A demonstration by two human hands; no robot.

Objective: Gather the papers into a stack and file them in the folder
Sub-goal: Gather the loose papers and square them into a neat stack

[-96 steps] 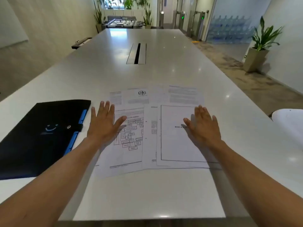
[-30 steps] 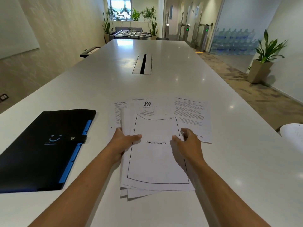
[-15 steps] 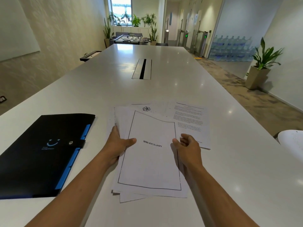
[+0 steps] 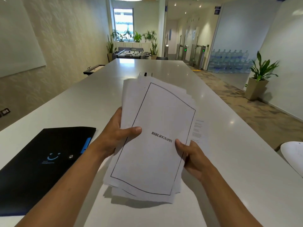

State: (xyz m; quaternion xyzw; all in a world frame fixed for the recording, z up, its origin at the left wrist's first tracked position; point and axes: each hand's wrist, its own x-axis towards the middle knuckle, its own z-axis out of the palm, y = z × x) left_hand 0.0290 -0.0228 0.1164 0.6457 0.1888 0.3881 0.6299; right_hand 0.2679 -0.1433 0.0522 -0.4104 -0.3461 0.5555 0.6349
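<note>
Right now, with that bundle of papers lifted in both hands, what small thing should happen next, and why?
Probably tap the stack on the table to square it. The edges are fanned unevenly at top and bottom. The left hand and right hand each have a grip on one side. One sheet still lies on the table, and the black folder is still closed.

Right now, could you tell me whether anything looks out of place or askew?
Yes. The stack held in both hands is ragged, its edges fanned at both ends. One printed sheet lies on the table, left out of the stack.
</note>
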